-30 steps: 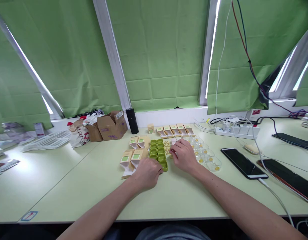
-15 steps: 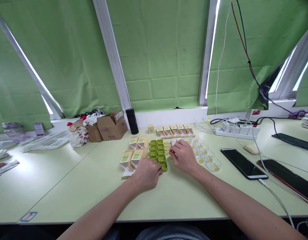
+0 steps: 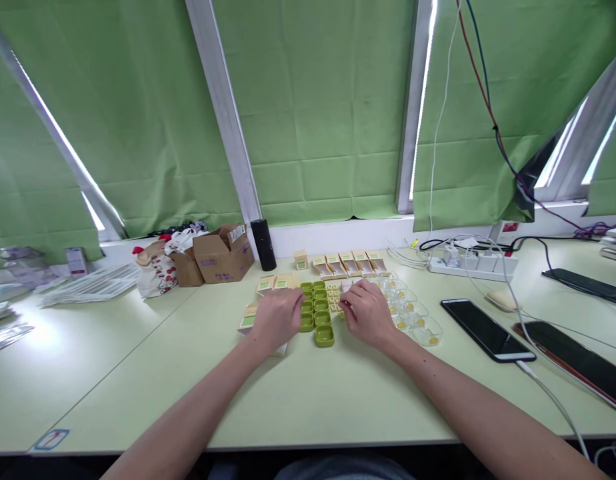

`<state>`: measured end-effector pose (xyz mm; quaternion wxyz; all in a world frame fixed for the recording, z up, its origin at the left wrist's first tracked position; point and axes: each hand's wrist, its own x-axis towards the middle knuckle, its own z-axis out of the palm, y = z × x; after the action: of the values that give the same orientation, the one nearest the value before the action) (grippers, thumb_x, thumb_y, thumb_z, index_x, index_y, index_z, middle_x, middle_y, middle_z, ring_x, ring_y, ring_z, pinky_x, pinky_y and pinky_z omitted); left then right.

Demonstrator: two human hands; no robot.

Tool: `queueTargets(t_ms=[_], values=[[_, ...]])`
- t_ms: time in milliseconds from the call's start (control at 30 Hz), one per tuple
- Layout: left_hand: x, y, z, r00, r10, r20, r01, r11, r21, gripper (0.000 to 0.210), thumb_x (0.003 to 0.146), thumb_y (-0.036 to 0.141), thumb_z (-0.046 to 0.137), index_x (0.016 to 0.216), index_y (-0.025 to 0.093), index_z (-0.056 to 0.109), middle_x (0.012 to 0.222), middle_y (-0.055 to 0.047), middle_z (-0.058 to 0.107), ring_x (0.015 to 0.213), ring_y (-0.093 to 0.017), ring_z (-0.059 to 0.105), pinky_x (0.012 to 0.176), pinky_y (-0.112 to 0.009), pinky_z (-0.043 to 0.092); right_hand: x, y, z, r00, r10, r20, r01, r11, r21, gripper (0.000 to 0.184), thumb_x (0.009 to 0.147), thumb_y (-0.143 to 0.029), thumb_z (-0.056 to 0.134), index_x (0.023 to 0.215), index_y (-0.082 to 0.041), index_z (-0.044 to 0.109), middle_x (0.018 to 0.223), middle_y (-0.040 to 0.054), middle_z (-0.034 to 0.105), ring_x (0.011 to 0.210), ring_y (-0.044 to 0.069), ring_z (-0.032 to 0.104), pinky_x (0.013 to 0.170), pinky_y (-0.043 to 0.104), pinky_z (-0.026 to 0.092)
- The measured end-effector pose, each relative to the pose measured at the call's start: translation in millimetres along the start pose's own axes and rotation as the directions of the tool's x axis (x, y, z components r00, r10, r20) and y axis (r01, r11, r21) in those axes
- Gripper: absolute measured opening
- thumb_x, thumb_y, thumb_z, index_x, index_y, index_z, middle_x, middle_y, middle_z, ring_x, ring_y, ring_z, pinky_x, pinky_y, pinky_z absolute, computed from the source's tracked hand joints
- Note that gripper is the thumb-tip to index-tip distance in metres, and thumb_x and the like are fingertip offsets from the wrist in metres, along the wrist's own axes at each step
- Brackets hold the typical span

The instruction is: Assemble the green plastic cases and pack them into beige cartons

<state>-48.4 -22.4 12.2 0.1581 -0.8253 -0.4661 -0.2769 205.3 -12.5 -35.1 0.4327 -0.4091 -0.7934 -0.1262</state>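
Observation:
Green square trays (image 3: 325,336) stand in two columns, the nearest one jutting out at the front of the right column. Over the left column's edge hovers my left hand (image 3: 278,317), fingers curled together; whatever they may hold is hidden. It covers part of the cardboard boxes with green labels (image 3: 249,321). My right hand (image 3: 369,312) is closed in a pinch beside small yellow pieces (image 3: 333,300) right of the trays, and I cannot make out what is in it. To its right lie clear plastic cups (image 3: 428,331) with yellow bits inside.
Open cardboard boxes (image 3: 350,264) line up behind, with a small closed box (image 3: 301,259) beside them. A black cylinder (image 3: 263,245) and a larger carton (image 3: 223,255) stand back left. A phone (image 3: 488,330) with a cable and a power strip (image 3: 473,265) are right.
My left hand has let go of the nearest green tray and moved up and left, over the labelled boxes. My right hand has hardly moved.

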Motion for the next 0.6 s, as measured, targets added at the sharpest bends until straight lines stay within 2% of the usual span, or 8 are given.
queueTargets(t_ms=[67, 167, 233, 333, 467, 600], values=[[20.6, -14.5, 0.2, 0.998, -0.042, 0.044, 0.041, 0.999, 0.036, 0.029, 0.104, 0.019, 0.043, 0.093, 0.021, 0.069, 0.086, -0.007, 0.077, 0.078, -0.024, 0.07, 0.083, -0.04, 0.047, 0.9, 0.5, -0.1, 1.0, -0.002, -0.01, 0.002, 1.0, -0.002, 0.014, 0.095, -0.011, 0.065, 0.087, -0.02, 0.073, 0.085, 0.0061, 0.074, 0.092, 0.026, 0.055, 0.08, 0.039, 0.04], [59.1, -42.1, 9.5, 0.962, -0.194, 0.192, 0.166, 0.974, 0.152, 0.032, 0.103, 0.018, 0.041, 0.116, 0.02, 0.07, 0.112, -0.012, 0.08, 0.103, -0.029, 0.073, 0.102, -0.047, 0.042, 1.9, 0.4, 0.1, 1.0, -0.003, -0.017, 0.003, 1.0, -0.007, 0.016, 0.094, -0.009, 0.064, 0.087, -0.02, 0.073, 0.085, 0.0061, 0.074, 0.092, 0.026, 0.055, 0.081, 0.039, 0.04], [84.7, -61.8, 22.1, 0.938, -0.259, 0.23, 0.216, 0.957, 0.194, 0.036, 0.1, 0.019, 0.045, 0.129, 0.015, 0.067, 0.118, -0.018, 0.078, 0.112, -0.034, 0.071, 0.103, -0.051, 0.041, 2.2, 0.0, -0.2, 1.0, -0.002, -0.011, 0.002, 1.0, -0.008, 0.016, 0.094, -0.01, 0.063, 0.087, -0.02, 0.072, 0.086, 0.0064, 0.074, 0.092, 0.026, 0.055, 0.081, 0.04, 0.04], [115.1, -86.9, 45.8, 0.899, -0.331, 0.286, 0.262, 0.931, 0.253, 0.045, 0.093, 0.021, 0.055, 0.136, 0.011, 0.062, 0.122, -0.025, 0.074, 0.121, -0.042, 0.065, 0.103, -0.055, 0.04, 2.1, -1.0, -1.5, 1.0, 0.006, 0.014, -0.006, 1.0, -0.013, 0.012, 0.095, -0.012, 0.065, 0.091, -0.02, 0.073, 0.089, 0.0068, 0.075, 0.094, 0.027, 0.056, 0.081, 0.04, 0.04], [138.9, -106.4, 75.7, 0.851, -0.395, 0.347, 0.295, 0.905, 0.307, 0.059, 0.09, 0.028, 0.061, 0.147, 0.015, 0.055, 0.141, -0.028, 0.062, 0.138, -0.045, 0.05, 0.107, -0.056, 0.039, 2.0, -3.0, -3.3, 0.998, 0.014, 0.061, -0.011, 0.999, -0.048, 0.01, 0.095, -0.014, 0.067, 0.101, -0.019, 0.073, 0.094, 0.0076, 0.076, 0.097, 0.028, 0.057, 0.083, 0.041, 0.041], [154.5, -115.3, 98.5, 0.804, -0.449, 0.389, 0.337, 0.884, 0.325, 0.072, 0.091, 0.035, 0.06, 0.159, 0.021, 0.042, 0.153, -0.027, 0.051, 0.146, -0.046, 0.042, 0.11, -0.057, 0.038, 2.7, -4.6, -2.9, 0.996, 0.009, 0.091, -0.003, 0.998, -0.069, 0.009, 0.095, -0.014, 0.067, 0.1, -0.02, 0.072, 0.092, 0.0079, 0.075, 0.096, 0.028, 0.057, 0.081, 0.04, 0.041]])
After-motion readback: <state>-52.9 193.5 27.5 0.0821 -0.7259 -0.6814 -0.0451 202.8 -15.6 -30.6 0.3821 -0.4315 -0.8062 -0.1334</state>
